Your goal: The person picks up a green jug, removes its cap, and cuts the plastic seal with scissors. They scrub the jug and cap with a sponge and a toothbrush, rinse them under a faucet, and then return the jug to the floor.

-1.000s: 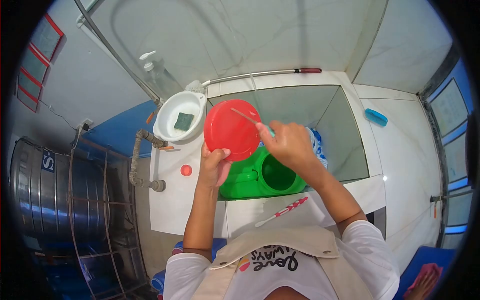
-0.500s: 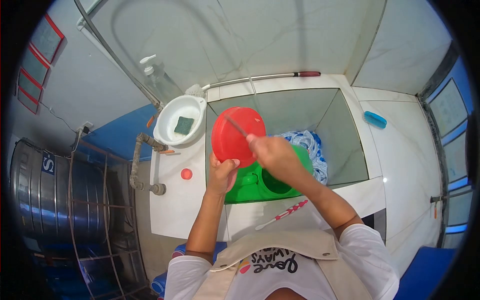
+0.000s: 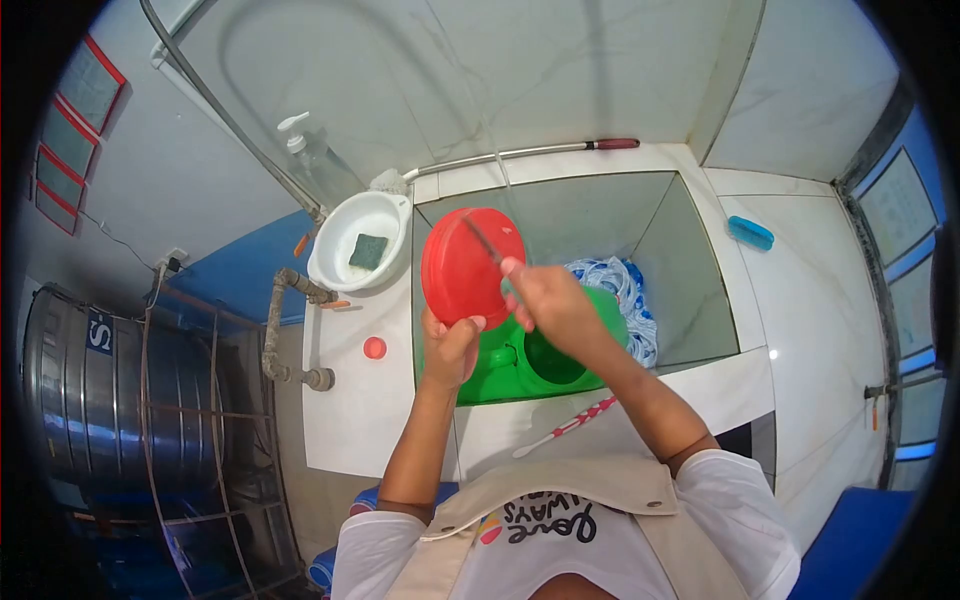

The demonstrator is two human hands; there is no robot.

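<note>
My left hand (image 3: 452, 350) grips a round red plastic lid (image 3: 470, 275) by its lower edge, thumb over the near side. Closed around the greenish handle of a narrow-bladed knife (image 3: 484, 240), my right hand (image 3: 556, 308) holds the blade across the lid's upper face. The blade is slightly blurred, and most of its handle is hidden by my fingers. Below both hands, a green plastic bucket (image 3: 490, 385) with a round opening stands in the tiled basin (image 3: 690, 290). A blue-and-white mop head (image 3: 640, 310) lies to its right.
On the left ledge are a white bowl (image 3: 330, 270) holding a green sponge (image 3: 368, 251), and a small red cap (image 3: 374, 348). A pink-and-white toothbrush (image 3: 570, 425) lies in front. Behind are a pump bottle (image 3: 310, 155) and a pole (image 3: 540, 152); a blue brush (image 3: 750, 233) lies right.
The knife and my right hand have shifted slightly right across the lid, exposing part of the greenish handle. My left hand still holds the lid, nearly in place.
</note>
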